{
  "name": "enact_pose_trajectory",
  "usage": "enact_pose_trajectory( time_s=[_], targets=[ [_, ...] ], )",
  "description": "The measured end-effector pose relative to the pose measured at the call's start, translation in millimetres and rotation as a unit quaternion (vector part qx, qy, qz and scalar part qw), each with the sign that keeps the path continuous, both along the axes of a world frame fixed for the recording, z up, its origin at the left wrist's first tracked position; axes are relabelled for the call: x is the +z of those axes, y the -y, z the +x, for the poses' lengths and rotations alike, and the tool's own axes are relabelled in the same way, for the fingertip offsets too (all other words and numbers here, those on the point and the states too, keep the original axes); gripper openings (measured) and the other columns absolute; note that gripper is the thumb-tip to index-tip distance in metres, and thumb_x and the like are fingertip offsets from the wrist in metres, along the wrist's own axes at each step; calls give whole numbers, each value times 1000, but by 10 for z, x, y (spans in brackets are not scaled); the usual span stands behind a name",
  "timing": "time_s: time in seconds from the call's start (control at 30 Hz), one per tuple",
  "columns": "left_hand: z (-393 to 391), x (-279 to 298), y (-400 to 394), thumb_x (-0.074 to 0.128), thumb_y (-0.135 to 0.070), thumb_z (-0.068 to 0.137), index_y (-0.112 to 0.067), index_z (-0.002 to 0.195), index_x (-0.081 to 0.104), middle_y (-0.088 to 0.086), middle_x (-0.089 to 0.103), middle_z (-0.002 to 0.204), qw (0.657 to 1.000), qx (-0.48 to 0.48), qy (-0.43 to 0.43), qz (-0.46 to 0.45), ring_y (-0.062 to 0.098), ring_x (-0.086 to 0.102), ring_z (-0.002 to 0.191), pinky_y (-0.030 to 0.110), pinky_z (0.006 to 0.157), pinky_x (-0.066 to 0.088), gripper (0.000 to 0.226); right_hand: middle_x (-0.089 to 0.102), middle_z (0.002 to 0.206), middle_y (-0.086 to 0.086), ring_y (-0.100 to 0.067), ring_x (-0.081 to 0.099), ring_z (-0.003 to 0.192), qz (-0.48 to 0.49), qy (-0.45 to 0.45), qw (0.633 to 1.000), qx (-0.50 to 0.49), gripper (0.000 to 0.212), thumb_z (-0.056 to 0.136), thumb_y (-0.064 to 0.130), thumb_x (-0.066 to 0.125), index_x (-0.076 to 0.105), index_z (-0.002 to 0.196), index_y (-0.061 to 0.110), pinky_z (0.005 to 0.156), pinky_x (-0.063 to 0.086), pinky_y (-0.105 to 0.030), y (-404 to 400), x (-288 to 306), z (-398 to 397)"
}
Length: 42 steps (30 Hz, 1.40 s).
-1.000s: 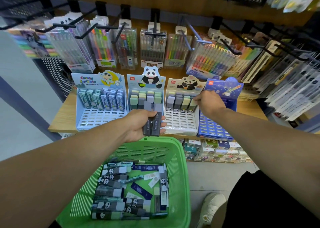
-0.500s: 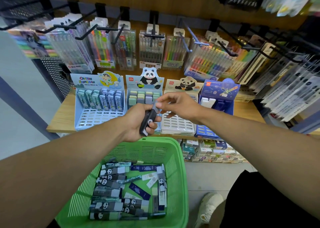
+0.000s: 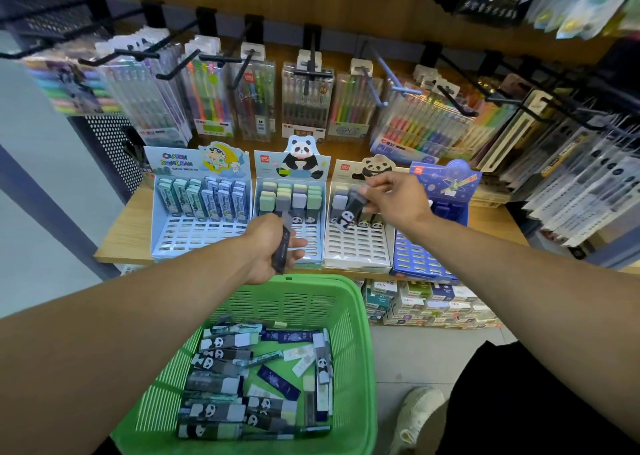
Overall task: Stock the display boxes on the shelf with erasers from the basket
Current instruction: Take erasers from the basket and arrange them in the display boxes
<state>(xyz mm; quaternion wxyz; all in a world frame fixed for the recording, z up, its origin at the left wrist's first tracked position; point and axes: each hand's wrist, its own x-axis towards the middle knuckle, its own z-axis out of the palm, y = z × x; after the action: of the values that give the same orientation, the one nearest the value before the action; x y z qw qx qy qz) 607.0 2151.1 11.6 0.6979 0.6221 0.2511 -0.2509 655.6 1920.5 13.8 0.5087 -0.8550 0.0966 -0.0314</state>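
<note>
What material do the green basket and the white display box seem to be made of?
Basket: likely moulded plastic, slightly glossy; its walls are one piece with even rows of slots. White display box: probably printed cardboard, matte; it has thin flat walls, a die-cut panda header and a punched slotted floor, though thin plastic is possible.

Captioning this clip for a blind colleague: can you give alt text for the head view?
A person's right hand holds a panda eraser over a white display box on the shelf, while the left hand grips dark erasers above a green basket of more erasers. Pen packs hang behind.
</note>
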Motion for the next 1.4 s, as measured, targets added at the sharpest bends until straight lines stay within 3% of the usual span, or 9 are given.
enact_pose_trajectory(
  time_s=[0.1, 0.23, 0.53, 0.7, 0.77, 0.9, 1.07, 1.27, 1.4],
  targets=[
    [5, 9, 22, 41, -20, 106, -8, 109, 57, 10, 65, 86, 999, -6, 21, 29, 19, 53, 60, 27, 48, 37, 20, 68, 87, 5, -17, 69, 86, -102, 35, 993, 39, 13, 87, 21, 80, 67, 86, 25, 75, 60, -31, 82, -96, 4],
    [4, 10, 27, 55, -17, 101, -7, 101, 62, 6, 59, 80, 999, -5, 30, 31, 15, 53, 62, 27, 52, 47, 11, 65, 89, 9, -8, 60, 82, -158, 63, 983, 66, 12, 89, 17, 77, 66, 89, 21, 62, 41, -6, -15, -158, 14],
    [54, -3, -85, 47, -4, 103, -1, 100, 54, 15, 57, 87, 998, 49, 13, 37, 22, 58, 63, 31, 52, 54, 8, 67, 90, 4, -14, 59, 81, -173, 38, 980, 90, 17, 92, 16, 73, 63, 81, 24, 63, 42, -26, -137, -241, 76],
    [66, 9, -153, 46, -1, 102, -6, 88, 49, 15, 58, 90, 998, 63, 11, 22, 23, 59, 69, 32, 59, 55, 16, 62, 81, 13, -5, 55, 76, -190, 38, 974, 119, 7, 93, 15, 72, 69, 88, 12, 62, 38, -21, -190, -232, 71],
    [66, 26, -153, 45, 0, 102, -5, 98, 48, 17, 60, 99, 998, 63, 9, 12, 22, 61, 72, 32, 61, 57, 7, 65, 83, 13, -6, 57, 80, -206, 41, 972, 107, 7, 95, 16, 69, 73, 89, 15, 69, 41, -23, -205, -221, 89],
    [54, 42, -156, 47, 3, 101, -12, 124, 45, 20, 61, 118, 998, 62, 28, -7, 24, 65, 78, 33, 57, 61, 28, 73, 108, -2, -21, 61, 102, -290, 28, 950, 108, 19, 98, 14, 61, 80, 104, 15, 90, 52, -36, -216, -226, 155],
    [48, 28, -177, 48, 5, 99, -13, 120, 50, 14, 65, 113, 999, 30, 42, -6, 22, 67, 85, 47, 89, 56, 27, 71, 98, -5, -24, 62, 92, -324, 27, 941, 89, 16, 97, 13, 61, 76, 98, 18, 82, 54, -37, -207, -218, 208],
    [52, 48, -204, 54, 3, 97, -14, 122, 50, 10, 66, 107, 999, 17, 46, 4, 18, 64, 85, 31, 65, 54, 30, 74, 99, -11, -34, 65, 95, -372, 14, 918, 135, 23, 87, -3, 56, 75, 92, 9, 83, 58, -47, -279, -200, 238],
    [54, 51, -196, 53, 2, 98, -16, 118, 49, 7, 65, 100, 999, 17, 49, 0, 17, 63, 85, 31, 69, 55, 28, 74, 100, -11, -31, 65, 96, -386, 7, 912, 139, 28, 88, -8, 54, 76, 92, 9, 87, 58, -43, -303, -205, 274]
  ],
)
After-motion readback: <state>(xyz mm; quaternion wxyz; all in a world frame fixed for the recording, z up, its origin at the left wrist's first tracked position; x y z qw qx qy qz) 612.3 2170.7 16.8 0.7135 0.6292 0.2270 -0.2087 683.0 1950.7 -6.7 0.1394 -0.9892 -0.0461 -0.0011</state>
